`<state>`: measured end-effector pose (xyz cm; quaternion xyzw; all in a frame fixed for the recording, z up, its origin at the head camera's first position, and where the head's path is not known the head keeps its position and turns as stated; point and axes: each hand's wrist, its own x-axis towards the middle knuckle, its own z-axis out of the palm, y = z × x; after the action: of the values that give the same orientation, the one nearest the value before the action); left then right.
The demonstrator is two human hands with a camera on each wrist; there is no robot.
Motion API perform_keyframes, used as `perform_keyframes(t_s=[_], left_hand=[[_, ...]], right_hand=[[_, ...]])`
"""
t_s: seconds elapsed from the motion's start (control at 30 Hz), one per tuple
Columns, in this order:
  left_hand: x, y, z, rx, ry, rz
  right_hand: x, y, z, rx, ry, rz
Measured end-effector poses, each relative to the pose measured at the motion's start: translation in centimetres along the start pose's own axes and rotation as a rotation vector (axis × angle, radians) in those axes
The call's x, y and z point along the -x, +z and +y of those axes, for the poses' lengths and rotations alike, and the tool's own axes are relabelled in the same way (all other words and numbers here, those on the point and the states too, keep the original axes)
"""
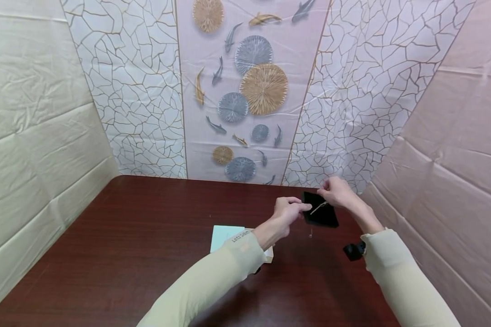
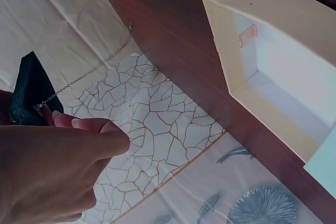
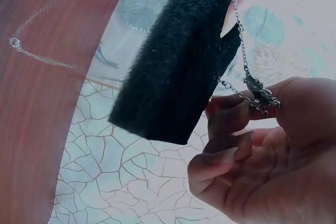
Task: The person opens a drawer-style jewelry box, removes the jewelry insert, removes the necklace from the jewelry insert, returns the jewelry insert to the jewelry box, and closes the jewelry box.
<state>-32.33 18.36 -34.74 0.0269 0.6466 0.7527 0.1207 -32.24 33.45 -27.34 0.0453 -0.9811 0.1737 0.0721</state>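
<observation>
My left hand [image 1: 285,214] grips a black fuzzy foam pad [image 1: 326,219] by its near left edge, with the thumb over its face. The pad is held tilted above the table. A thin silver chain necklace [image 3: 241,35] lies across the pad, and a loop of it hangs below. At the pad's far right side, my right hand [image 1: 338,193] pinches a bunched end of the necklace between thumb and index finger. The right wrist view shows this right hand [image 3: 283,150] close beside the pad [image 3: 173,72], its other fingers curled.
An open cream box [image 2: 218,45] with a pale interior stands on the dark red-brown table [image 1: 106,254], partly hidden by my left forearm. Its light mint lid [image 1: 226,235] is at its left. Patterned cloth [image 1: 245,136] hangs behind the table, with plain cloth walls on both sides.
</observation>
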Motion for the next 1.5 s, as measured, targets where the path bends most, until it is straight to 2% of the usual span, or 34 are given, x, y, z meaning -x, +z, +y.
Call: perform_keyframes(t_s=[0.17, 0.37, 0.5, 0.83, 1.07, 1.23, 1.5], left_hand=[[0.1, 0.0, 0.0, 0.014, 0.006, 0.037], [0.1, 0.0, 0.3, 0.056, 0.001, 0.077], [0.1, -0.1, 0.4, 0.073, -0.003, 0.089], [-0.1, -0.4, 0.8, 0.097, 0.017, 0.145], [-0.4, -0.5, 0.8, 0.114, 0.046, 0.216], [-0.9, -0.7, 0.5, 0.097, 0.061, 0.280], [-1.0, -0.7, 0.3, 0.049, 0.077, 0.381]], right_hand=[[0.1, 0.1, 0.0, 0.025, 0.054, 0.036], [0.5, 0.2, 0.1, 0.074, 0.105, 0.121], [0.8, 0.1, 0.0, 0.086, 0.157, 0.125], [1.7, -0.2, -0.1, 0.094, 0.181, 0.117], [2.1, -0.3, -0.1, 0.049, 0.134, 0.049], [2.1, -0.7, -0.7, 0.015, 0.087, 0.074], [2.8, -1.2, -3.2, -0.060, 0.053, 0.088]])
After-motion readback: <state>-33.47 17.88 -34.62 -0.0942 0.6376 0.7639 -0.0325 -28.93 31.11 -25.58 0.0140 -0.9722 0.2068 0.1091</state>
